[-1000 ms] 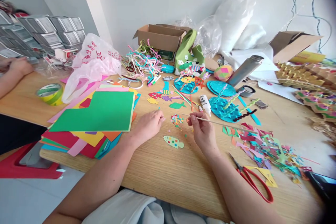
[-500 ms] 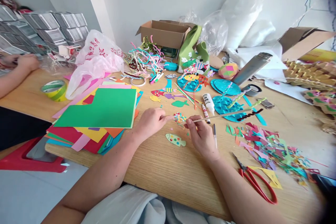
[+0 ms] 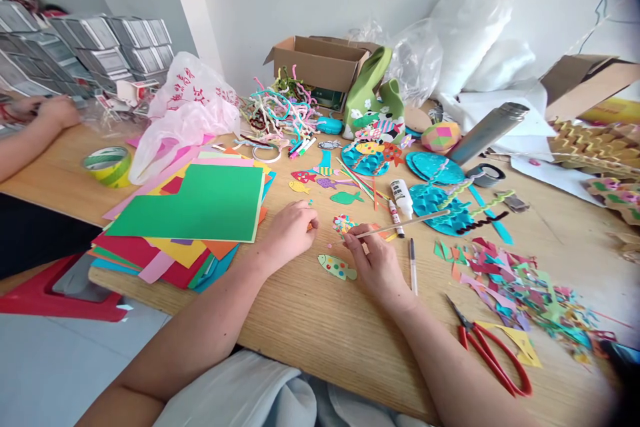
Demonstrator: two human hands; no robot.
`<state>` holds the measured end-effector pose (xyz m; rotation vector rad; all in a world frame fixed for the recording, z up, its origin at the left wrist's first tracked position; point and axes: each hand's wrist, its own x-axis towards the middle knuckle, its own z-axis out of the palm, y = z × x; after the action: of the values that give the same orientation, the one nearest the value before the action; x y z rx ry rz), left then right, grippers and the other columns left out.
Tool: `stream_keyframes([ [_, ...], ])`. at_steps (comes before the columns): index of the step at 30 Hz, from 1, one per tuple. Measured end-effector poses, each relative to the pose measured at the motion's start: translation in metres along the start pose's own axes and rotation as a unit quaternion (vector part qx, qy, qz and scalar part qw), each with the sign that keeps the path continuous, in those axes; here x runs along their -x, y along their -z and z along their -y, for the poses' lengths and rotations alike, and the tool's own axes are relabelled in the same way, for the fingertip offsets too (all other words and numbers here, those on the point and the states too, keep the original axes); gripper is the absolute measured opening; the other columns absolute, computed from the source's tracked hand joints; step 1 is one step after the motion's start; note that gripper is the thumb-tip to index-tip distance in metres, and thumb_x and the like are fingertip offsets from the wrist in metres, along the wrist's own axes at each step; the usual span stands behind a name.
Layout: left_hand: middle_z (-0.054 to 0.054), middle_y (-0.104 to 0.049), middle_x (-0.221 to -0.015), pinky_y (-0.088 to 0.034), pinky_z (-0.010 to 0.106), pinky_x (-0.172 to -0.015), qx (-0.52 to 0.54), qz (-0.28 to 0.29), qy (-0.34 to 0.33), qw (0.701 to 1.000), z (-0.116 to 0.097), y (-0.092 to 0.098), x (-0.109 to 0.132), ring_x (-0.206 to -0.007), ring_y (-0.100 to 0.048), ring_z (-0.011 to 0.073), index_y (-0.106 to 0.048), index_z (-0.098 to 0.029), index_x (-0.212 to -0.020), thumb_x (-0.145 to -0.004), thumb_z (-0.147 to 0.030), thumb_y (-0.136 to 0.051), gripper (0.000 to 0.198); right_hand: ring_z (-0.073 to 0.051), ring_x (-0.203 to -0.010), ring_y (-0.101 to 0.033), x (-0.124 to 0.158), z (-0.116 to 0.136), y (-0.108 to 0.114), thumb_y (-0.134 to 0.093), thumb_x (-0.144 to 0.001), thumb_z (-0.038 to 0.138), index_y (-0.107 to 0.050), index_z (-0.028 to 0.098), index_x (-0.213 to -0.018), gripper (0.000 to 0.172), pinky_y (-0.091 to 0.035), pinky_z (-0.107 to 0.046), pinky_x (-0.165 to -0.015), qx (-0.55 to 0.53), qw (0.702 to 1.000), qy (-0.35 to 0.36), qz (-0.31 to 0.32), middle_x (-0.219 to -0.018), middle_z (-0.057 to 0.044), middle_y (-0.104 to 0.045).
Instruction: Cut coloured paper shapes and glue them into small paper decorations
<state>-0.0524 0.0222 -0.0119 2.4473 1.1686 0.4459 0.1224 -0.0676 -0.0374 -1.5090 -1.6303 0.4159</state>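
My right hand (image 3: 377,263) is closed on a thin wooden stick (image 3: 413,221), which slants up to the right over the table. Close to its fingertips lies a small heap of coloured paper bits (image 3: 344,223). Below that heap a pale green paper fish (image 3: 337,267) with coloured dots lies flat between my hands. My left hand (image 3: 290,233) is to the left of the heap with its fingers curled in; whether they pinch anything small is hidden. Several other paper fish, among them a green fish (image 3: 347,197) and a yellow fish (image 3: 299,186), lie farther back.
Stacked coloured paper (image 3: 200,207) lies left. Red-handled scissors (image 3: 493,350), paper scraps (image 3: 530,287) and a pen (image 3: 413,267) are right. A glue bottle (image 3: 401,198) and blue discs (image 3: 435,169) lie farther back, near a metal flask (image 3: 495,131). Another person's hand (image 3: 59,111) shows far left.
My left hand has drawn back left from the heap of paper bits, its pointing finger now curled in. My right hand still holds the stick. The view has shifted slightly.
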Motion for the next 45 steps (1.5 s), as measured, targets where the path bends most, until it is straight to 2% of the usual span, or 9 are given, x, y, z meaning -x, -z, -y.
stream_keyframes([
  [4,0.004,-0.064,-0.091,-0.048,0.029,-0.079,0.008,-0.008,0.015,1.000,-0.001,0.002,0.000,-0.089,-0.061,0.0180,-0.067,-0.019,-0.082,-0.079,-0.009,-0.058,0.014,-0.019,-0.072,-0.067,0.000,-0.001,0.000,-0.047,-0.096,0.039,-0.055,0.023,-0.082,0.022,-0.051,-0.030,-0.062,0.001,1.000,-0.006,-0.002,-0.082,-0.005,-0.067],
  [8,0.004,-0.062,-0.091,-0.048,0.029,-0.081,0.023,0.010,-0.021,0.999,-0.003,0.001,0.001,-0.090,-0.061,0.0181,-0.067,-0.018,-0.083,-0.079,-0.010,-0.060,0.011,-0.017,-0.067,-0.064,0.000,-0.001,0.003,-0.048,-0.095,0.039,-0.056,0.022,-0.083,0.022,-0.050,-0.030,-0.062,0.009,0.998,-0.004,-0.056,-0.077,-0.004,-0.066],
  [12,0.005,-0.062,-0.089,-0.048,0.030,-0.082,0.009,0.036,-0.035,0.999,-0.006,-0.001,0.002,-0.091,-0.060,0.0188,-0.067,-0.018,-0.082,-0.079,-0.009,-0.059,0.012,-0.016,-0.066,-0.063,-0.002,-0.002,0.007,-0.047,-0.095,0.038,-0.057,0.021,-0.084,0.023,-0.049,-0.028,-0.060,0.003,0.994,-0.032,-0.107,-0.076,-0.003,-0.065],
  [16,0.005,-0.063,-0.089,-0.048,0.030,-0.084,-0.004,0.040,-0.047,0.998,-0.009,0.000,0.004,-0.091,-0.060,0.0192,-0.068,-0.017,-0.081,-0.080,-0.007,-0.056,0.015,-0.018,-0.070,-0.065,-0.007,-0.006,0.007,-0.051,-0.093,0.041,-0.061,0.019,-0.087,0.025,-0.050,-0.029,-0.062,-0.013,0.993,-0.059,-0.103,-0.079,-0.005,-0.067],
  [23,0.007,-0.064,-0.098,-0.049,0.031,-0.087,-0.004,0.060,-0.046,0.997,-0.010,0.001,0.005,-0.097,-0.060,0.0202,-0.072,-0.017,-0.096,-0.080,-0.005,-0.053,0.027,-0.019,-0.071,-0.066,-0.013,-0.015,0.016,-0.045,-0.094,0.048,-0.058,0.020,-0.086,0.031,-0.050,-0.032,-0.065,0.002,0.980,-0.108,-0.170,-0.075,-0.004,-0.067],
  [30,0.007,-0.061,-0.100,-0.047,0.035,-0.092,-0.020,0.067,-0.114,0.991,-0.012,-0.008,0.007,-0.103,-0.055,0.0206,-0.070,-0.024,-0.109,-0.085,-0.007,-0.048,0.037,-0.018,-0.064,-0.065,-0.011,-0.017,0.013,-0.046,-0.094,0.047,-0.056,0.021,-0.076,0.034,-0.048,-0.030,-0.061,0.021,0.988,-0.085,-0.130,-0.070,-0.003,-0.066],
  [34,0.008,-0.059,-0.109,-0.044,0.040,-0.098,-0.039,0.048,-0.138,0.989,-0.017,-0.015,0.006,-0.111,-0.048,0.0236,-0.068,-0.025,-0.114,-0.087,-0.009,-0.047,0.037,-0.017,-0.063,-0.065,-0.010,-0.019,0.012,-0.046,-0.094,0.047,-0.057,0.020,-0.075,0.035,-0.048,-0.029,-0.061,0.021,0.987,-0.082,-0.137,-0.070,-0.003,-0.067],
  [40,0.011,-0.056,-0.113,-0.043,0.043,-0.099,-0.071,0.038,-0.144,0.986,-0.024,-0.024,0.005,-0.114,-0.043,0.0262,-0.067,-0.026,-0.118,-0.087,-0.013,-0.050,0.037,-0.018,-0.066,-0.066,-0.011,-0.021,0.013,-0.046,-0.094,0.049,-0.057,0.021,-0.075,0.035,-0.050,-0.029,-0.061,0.004,0.987,-0.081,-0.139,-0.071,-0.004,-0.067],
  [45,0.010,-0.056,-0.114,-0.042,0.043,-0.102,-0.081,0.034,-0.136,0.987,-0.020,-0.021,0.004,-0.115,-0.042,0.0256,-0.070,-0.023,-0.110,-0.086,-0.013,-0.051,0.033,-0.017,-0.063,-0.064,-0.010,-0.022,0.014,-0.046,-0.094,0.049,-0.056,0.021,-0.073,0.036,-0.050,-0.028,-0.059,0.006,0.987,-0.082,-0.140,-0.072,-0.003,-0.066],
])
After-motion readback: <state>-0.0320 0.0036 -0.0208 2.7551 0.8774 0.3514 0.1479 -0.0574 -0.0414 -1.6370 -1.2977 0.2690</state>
